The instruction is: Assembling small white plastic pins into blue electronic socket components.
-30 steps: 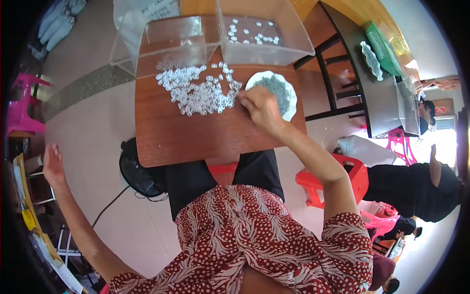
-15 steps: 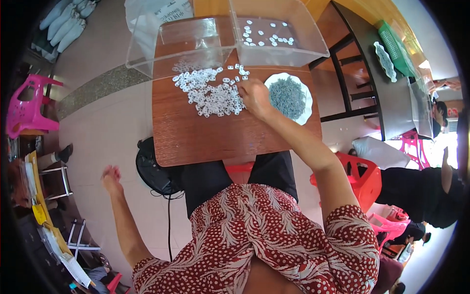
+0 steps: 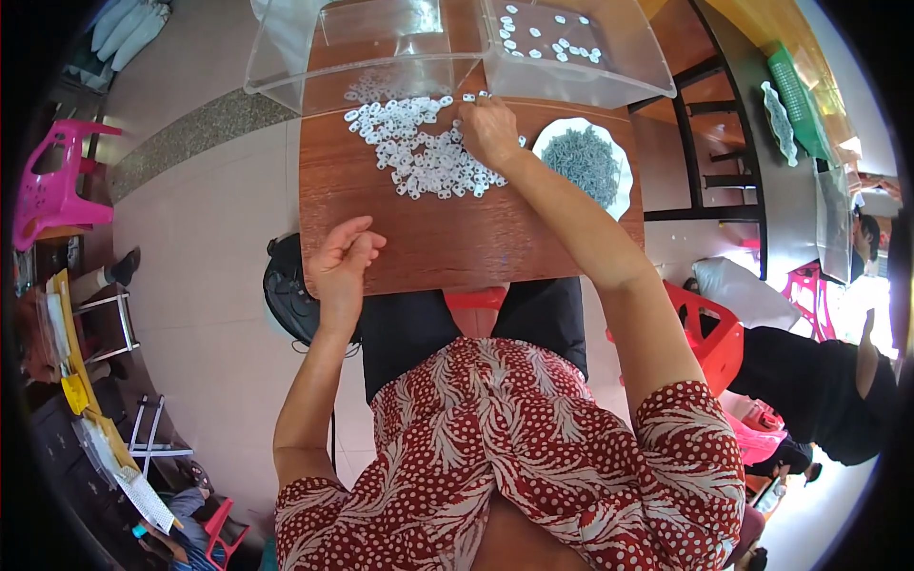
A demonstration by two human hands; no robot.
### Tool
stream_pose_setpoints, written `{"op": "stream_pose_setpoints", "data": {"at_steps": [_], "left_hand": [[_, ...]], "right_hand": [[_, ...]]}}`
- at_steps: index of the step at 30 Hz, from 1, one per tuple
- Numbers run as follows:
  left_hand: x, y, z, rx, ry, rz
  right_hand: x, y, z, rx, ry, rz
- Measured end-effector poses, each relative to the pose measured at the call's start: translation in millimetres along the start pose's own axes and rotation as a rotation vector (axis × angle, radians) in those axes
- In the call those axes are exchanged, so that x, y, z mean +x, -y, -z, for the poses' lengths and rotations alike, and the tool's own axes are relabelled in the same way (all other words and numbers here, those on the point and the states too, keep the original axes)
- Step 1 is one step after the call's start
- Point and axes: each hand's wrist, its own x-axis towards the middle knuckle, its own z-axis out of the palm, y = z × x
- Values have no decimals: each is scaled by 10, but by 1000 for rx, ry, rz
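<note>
The white plastic pieces (image 3: 430, 171) lie in a loose heap on the brown surface (image 3: 428, 252), between its middle and its far edge, left of centre. A smaller number of white pieces (image 3: 564, 43) sit scattered inside the clear bin (image 3: 583, 81) by the far right corner; judging by the heap, the work looks to be at an early stage, with most pieces still loose. The right hand (image 3: 490, 131) is at the heap's far right side, its fingers bent down among the pieces (whether they pinch one, I cannot tell, since the fingertips are hidden). The left hand (image 3: 345, 259) is half open, thumb and fingers apart, with no piece showing in it; it hangs by the left edge near the near left corner, apart from the heap. Near the right edge, a white plate (image 3: 622, 186) holds a mound of small grey parts (image 3: 581, 162), just beside the right forearm.
</note>
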Motion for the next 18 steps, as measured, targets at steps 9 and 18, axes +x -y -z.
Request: {"op": "stream_pose_setpoints", "data": {"at_steps": [9,18], "left_hand": [[274,224,-528,727,32,-594],[286,334,-731,691,26,-595]], "right_hand": [[-217,-42,194,15,42,8],[-975,218,362,238,-43,-41]]}}
